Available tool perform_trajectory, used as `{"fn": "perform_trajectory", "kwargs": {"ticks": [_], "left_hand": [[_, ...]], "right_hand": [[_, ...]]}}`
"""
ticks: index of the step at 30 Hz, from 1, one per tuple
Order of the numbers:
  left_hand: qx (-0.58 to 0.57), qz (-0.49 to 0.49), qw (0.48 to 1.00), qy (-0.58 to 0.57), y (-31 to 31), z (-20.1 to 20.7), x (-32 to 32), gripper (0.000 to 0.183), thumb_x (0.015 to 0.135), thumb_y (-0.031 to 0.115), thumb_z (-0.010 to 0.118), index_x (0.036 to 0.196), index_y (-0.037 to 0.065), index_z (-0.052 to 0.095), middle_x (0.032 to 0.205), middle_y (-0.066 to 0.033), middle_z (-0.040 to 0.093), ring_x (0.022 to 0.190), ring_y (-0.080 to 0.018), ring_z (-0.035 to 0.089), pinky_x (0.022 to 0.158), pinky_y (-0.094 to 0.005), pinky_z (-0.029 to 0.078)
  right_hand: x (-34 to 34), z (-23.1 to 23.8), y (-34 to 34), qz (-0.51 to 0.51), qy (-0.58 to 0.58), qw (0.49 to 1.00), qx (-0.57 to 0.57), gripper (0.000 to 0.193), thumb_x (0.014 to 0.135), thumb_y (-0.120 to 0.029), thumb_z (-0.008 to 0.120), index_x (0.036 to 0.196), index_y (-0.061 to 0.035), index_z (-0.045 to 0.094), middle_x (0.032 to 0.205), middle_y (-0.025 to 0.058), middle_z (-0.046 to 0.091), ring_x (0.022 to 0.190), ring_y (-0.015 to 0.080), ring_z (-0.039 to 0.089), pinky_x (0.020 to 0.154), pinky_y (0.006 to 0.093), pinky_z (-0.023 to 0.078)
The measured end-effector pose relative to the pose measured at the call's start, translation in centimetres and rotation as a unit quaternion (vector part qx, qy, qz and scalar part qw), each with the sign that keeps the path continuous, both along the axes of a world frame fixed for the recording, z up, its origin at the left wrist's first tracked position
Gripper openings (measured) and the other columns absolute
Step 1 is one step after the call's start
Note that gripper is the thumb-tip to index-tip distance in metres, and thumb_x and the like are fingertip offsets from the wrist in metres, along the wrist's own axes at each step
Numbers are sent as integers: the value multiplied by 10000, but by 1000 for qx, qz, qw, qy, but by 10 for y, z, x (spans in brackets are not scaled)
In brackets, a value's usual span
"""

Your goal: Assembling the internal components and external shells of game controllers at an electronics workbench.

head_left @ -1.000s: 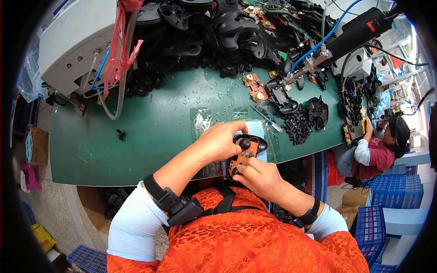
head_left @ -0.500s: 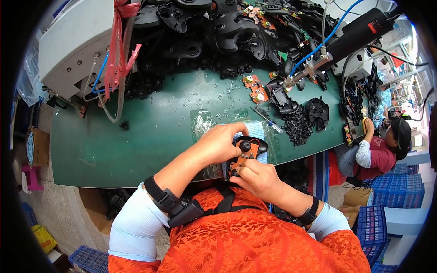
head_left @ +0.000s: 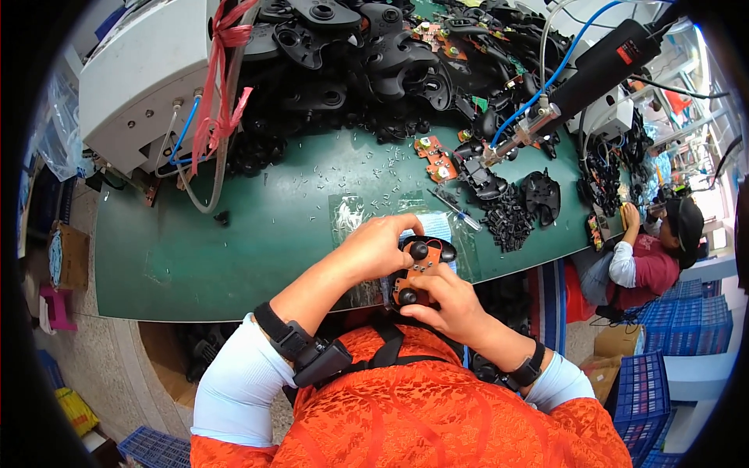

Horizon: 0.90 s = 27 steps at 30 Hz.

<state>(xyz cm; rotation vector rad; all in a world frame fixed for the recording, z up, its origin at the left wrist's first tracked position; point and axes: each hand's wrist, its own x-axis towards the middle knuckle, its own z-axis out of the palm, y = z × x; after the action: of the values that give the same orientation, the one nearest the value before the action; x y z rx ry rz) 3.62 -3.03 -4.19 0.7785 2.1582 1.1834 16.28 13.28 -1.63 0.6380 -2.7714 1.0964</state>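
An opened black game controller [head_left: 448,249] with an orange circuit board [head_left: 424,266] lies turned sideways at the table's near edge, over a light blue cloth [head_left: 434,225]. Two black thumbsticks stand on the board: an upper thumbstick [head_left: 419,250] and a lower thumbstick [head_left: 407,296]. My left hand [head_left: 378,246] grips the controller's far left side, its fingers curled over the edge by the upper stick. My right hand [head_left: 452,303] is at the near end, index finger and thumb on either side of the lower stick. Its remaining fingers are curled and partly hidden.
Loose screws [head_left: 382,175] are scattered beyond my hands. A screwdriver [head_left: 460,212], a pile of small black parts [head_left: 507,218] and orange boards [head_left: 437,158] lie to the right. An electric screwdriver [head_left: 601,74] hangs above. Controller shells [head_left: 398,66] heap at the back. A co-worker [head_left: 647,253] sits at right.
My right finger and thumb have spread around the lower thumbstick, which they covered before and which now shows. My left hand keeps its hold. The whole view has shifted slightly.
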Motion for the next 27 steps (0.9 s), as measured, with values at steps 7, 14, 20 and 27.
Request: {"fn": "perform_trajectory", "kwargs": {"ticks": [7,14,20,27], "left_hand": [[-51,1,998,-40,-1,20,-1,440,737,156,749,1163,103,653,985,-201,716,962,-359,687,850,-436,530],[-22,7,999,-27,-2,8,-3,426,744,147,756,1155,106,648,801,-132,625,776,-262,607,705,-403,475],[0,3,1000,3,0,7,-3,434,745,136,769,1159,108,640,628,-59,532,594,-172,524,566,-370,419],[-81,-51,993,73,16,24,-15,461,732,173,749,1189,130,698,902,-173,705,863,-333,688,772,-426,539]], "right_hand": [[-2,13,6,54,-30,998,17,422,798,-64,773,1191,-39,623,1096,106,600,879,280,668,719,354,559],[-7,2,4,59,-32,998,18,276,820,-45,756,1084,-47,675,1007,87,635,888,293,672,737,376,556],[-6,-1,10,67,-40,997,13,320,813,-65,759,1117,-67,661,1096,91,609,931,291,661,752,380,551],[-5,21,34,-55,42,991,-113,385,822,-43,762,1192,-51,660,1140,144,598,917,263,658,767,334,553]]}}
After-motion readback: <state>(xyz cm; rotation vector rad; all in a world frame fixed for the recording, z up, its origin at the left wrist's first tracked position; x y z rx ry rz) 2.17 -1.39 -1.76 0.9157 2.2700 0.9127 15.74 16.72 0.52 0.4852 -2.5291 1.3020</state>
